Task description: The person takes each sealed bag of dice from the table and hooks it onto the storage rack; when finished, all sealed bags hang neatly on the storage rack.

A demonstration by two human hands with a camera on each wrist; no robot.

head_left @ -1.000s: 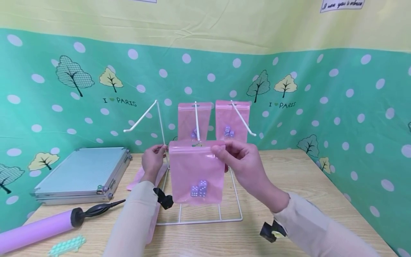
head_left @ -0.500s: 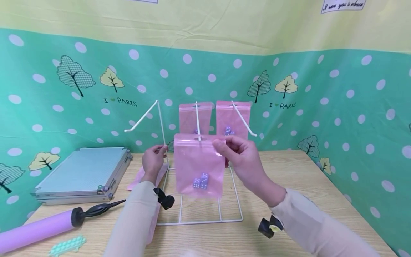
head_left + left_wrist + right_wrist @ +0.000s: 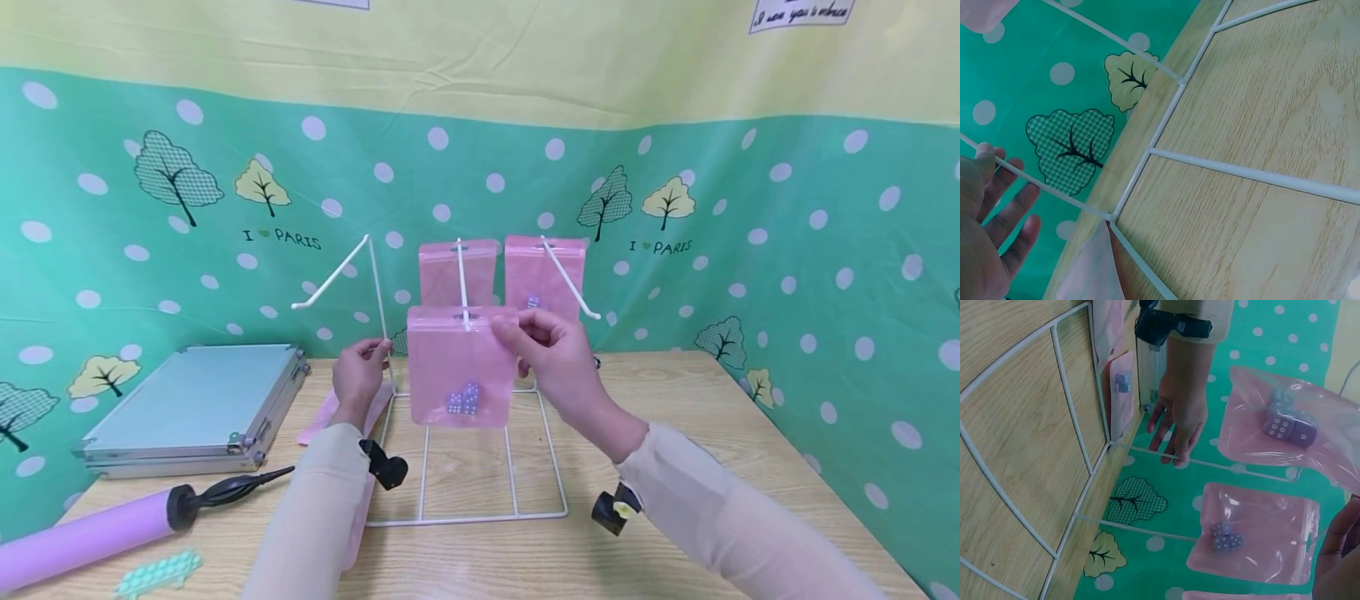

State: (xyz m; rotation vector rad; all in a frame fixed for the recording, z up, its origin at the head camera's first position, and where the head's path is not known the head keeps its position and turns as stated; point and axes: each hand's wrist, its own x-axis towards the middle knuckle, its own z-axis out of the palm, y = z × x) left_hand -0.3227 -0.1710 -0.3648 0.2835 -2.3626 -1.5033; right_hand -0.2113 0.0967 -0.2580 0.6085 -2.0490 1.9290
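My right hand pinches the top right edge of a pink zip bag between thumb and fingers. Purple dice sit low inside it. The tip of the middle hook of a white wire rack shows in front of the bag at its hang hole. Behind it, one pink bag hangs on the middle hook and another on the right hook. On the left, my left hand holds the rack's upright between thumb and fingers; the left wrist view shows the other fingers spread loosely.
Flat pink bags lie left of the rack, partly hidden by the left arm. A silver case, a purple hand pump and a mint-green bumpy piece are further left. A patterned green curtain stands behind the table.
My right hand has raised the bag and pushed it away from me, toward the rack; the hook tip now shows in front of its hole. My left hand has stayed on the upright.
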